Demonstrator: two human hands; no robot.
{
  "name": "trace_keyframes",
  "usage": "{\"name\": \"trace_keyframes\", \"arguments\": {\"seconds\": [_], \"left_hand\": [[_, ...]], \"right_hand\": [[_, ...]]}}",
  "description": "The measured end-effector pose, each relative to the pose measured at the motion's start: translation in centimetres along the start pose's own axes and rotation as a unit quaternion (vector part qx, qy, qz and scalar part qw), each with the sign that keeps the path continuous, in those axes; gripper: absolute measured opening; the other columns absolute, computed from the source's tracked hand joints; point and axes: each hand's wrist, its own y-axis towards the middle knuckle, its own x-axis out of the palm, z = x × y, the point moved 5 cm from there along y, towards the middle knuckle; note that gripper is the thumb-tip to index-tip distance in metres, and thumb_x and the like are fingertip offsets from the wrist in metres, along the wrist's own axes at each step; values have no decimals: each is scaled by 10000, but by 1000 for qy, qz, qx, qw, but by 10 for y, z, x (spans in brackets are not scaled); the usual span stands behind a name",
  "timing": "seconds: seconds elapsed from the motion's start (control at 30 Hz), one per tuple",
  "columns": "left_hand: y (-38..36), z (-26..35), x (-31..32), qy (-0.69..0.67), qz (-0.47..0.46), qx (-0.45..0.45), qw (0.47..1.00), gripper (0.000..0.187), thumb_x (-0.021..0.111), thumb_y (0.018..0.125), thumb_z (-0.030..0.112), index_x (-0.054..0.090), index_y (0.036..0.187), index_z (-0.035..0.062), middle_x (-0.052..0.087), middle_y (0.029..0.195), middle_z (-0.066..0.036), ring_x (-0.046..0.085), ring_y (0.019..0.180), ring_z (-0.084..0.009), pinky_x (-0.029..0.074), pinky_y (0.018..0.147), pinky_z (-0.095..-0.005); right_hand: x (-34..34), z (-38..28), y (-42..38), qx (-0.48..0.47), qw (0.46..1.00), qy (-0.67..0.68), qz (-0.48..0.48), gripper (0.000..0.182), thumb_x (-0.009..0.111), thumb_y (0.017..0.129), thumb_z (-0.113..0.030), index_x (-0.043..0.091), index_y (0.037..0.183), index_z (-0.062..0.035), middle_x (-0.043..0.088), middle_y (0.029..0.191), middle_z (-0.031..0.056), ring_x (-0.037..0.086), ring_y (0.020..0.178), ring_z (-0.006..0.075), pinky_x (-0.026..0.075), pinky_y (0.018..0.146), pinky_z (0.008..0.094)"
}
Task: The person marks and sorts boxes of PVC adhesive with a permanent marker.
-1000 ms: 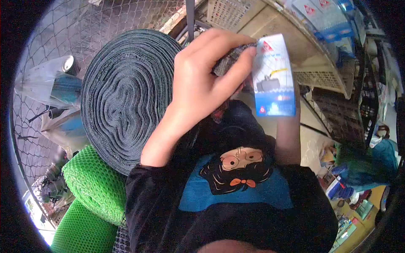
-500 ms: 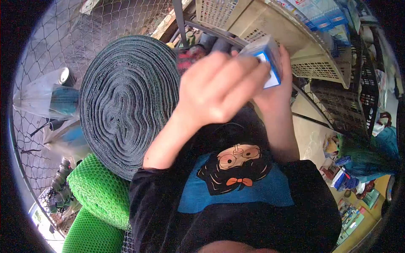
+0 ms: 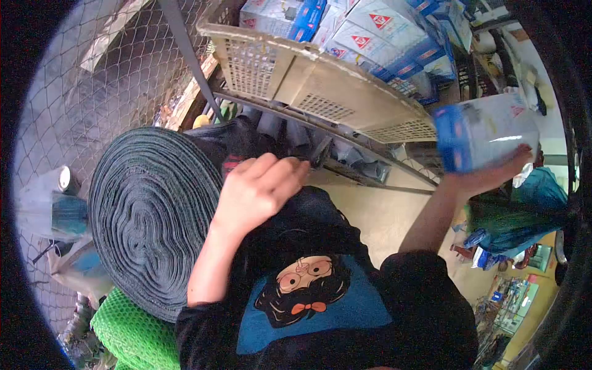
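My right hand (image 3: 487,176) is raised at the right with a blue-and-white cardboard box (image 3: 493,132) resting on it, its fingers along the underside. The box is blurred and sits close to the right end of the beige crate. In front of my chest, my left hand (image 3: 262,188) is closed with its fingers curled; whatever they may hold is hidden. Just left of that hand stands a large roll of dark grey-green netting (image 3: 145,228).
The beige plastic crate (image 3: 320,80) holds several similar boxes (image 3: 376,31). A green mesh roll (image 3: 132,333) lies lower left, beside a wire fence (image 3: 80,105). Grey pipe-like pieces (image 3: 283,131) sit beneath the crate. Teal netting (image 3: 524,206) hangs at right.
My right hand has carried the box away to the right. My left hand has come off the box and is now apart from it. The view has turned, showing more of the crate.
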Motion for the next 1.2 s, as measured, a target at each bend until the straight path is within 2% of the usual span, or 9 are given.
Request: {"name": "trace_keyframes", "arguments": {"seconds": [0.1, 0.17, 0.23, 0.43, 0.67, 0.87, 0.97, 1.07, 1.2], "left_hand": [[0, -9, 5, 0, 27, -32, 999, 322, 769, 730, 132, 722, 1045, 81, 669, 952, -13, 623, 750, -161, 523, 610, -303], [0, -2, 12, -8, 5, -21, 1000, 284, 763, 756, 152, 722, 1031, 90, 662, 943, -1, 617, 746, -159, 521, 605, -304], [-1, 3, 20, -3, -30, 3, 1000, 261, 763, 766, 158, 723, 1016, 94, 658, 936, 10, 612, 740, -156, 521, 604, -303], [-3, -8, 20, -1, -4, -29, 1000, 239, 767, 772, 169, 727, 997, 100, 659, 924, 15, 614, 737, -155, 524, 609, -307], [-3, -9, 21, -2, -14, -28, 1000, 217, 761, 789, 175, 728, 991, 104, 658, 905, 18, 611, 732, -157, 526, 611, -309], [-4, -14, 19, 2, -17, -39, 999, 196, 751, 806, 180, 726, 986, 107, 649, 889, 17, 610, 726, -158, 524, 608, -310], [-5, -15, 19, 0, -18, -44, 999, 191, 747, 812, 182, 726, 986, 106, 649, 887, 14, 613, 731, -161, 526, 610, -311], [-4, -15, 20, -5, -21, -49, 999, 188, 744, 816, 185, 726, 984, 103, 650, 888, 10, 617, 737, -164, 529, 616, -311], [-6, -18, 21, -6, -21, -52, 998, 182, 740, 820, 190, 723, 978, 103, 651, 889, 5, 624, 746, -169, 536, 629, -310]], "right_hand": [[44, -5, 38, -185, 963, -184, -71, 554, 711, 907, -158, 449, 1384, -55, 538, 1318, 168, 574, 1186, 295, 517, 995, 450], [64, 17, 59, -255, 862, -349, -265, 602, 760, 882, -200, 468, 1392, -68, 536, 1335, 157, 576, 1180, 278, 490, 1015, 394], [75, 43, 63, -233, 789, -426, -376, 676, 844, 788, -191, 499, 1352, -51, 600, 1267, 145, 592, 1155, 273, 472, 1017, 397], [80, 86, 41, -289, 626, -549, -472, 812, 868, 642, -120, 508, 1369, -133, 591, 1320, 151, 580, 1200, 345, 483, 1005, 435], [65, 130, 42, -404, 489, -600, -488, 821, 878, 636, -217, 487, 1320, 14, 456, 1453, 185, 436, 1345, 388, 411, 1085, 474], [56, 148, 47, -448, 434, -610, -488, 819, 849, 683, -300, 460, 1324, 30, 388, 1498, 212, 389, 1380, 395, 361, 1129, 484], [57, 142, 46, -384, 475, -605, -511, 823, 841, 713, -316, 447, 1346, 33, 366, 1514, 214, 390, 1376, 398, 354, 1132, 490], [65, 126, 42, -327, 574, -543, -519, 809, 817, 763, -328, 424, 1373, 30, 364, 1516, 216, 402, 1366, 409, 361, 1124, 495], [69, 115, 40, -294, 574, -580, -499, 701, 797, 800, -314, 482, 1341, 1, 369, 1515, 216, 415, 1360, 402, 388, 1106, 492]]}}
